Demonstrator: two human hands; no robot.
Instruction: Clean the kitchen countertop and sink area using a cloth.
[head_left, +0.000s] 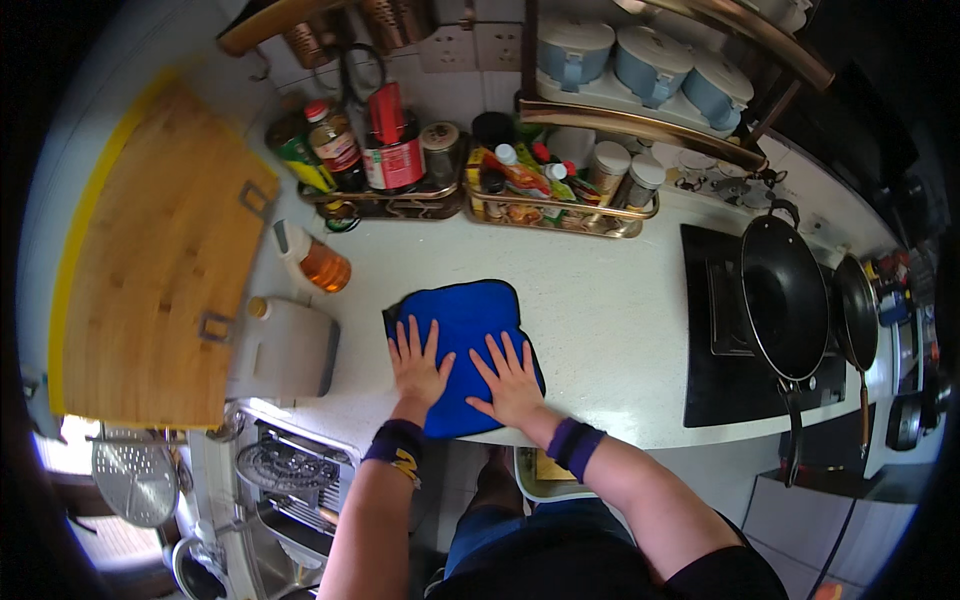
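Observation:
A blue cloth (466, 307) with dark edging lies spread on the white countertop (600, 300), close to its front edge. My left hand (418, 367) rests flat on the cloth's left side, fingers apart. On the right side of the same cloth, my right hand (514, 382) is pressed palm down with its fingers spread. Neither hand holds anything. At the upper left corner, a bit of the cloth's dark underside or border shows. Both wrists carry dark purple wristbands.
Left of the cloth stand a plastic jug (289, 349) and a bottle of amber liquid (322, 266). Two racks of condiments (562, 210) line the wall. A wok (784, 300) sits on the black cooktop (705, 397) at right. The sink (274, 555) is at lower left.

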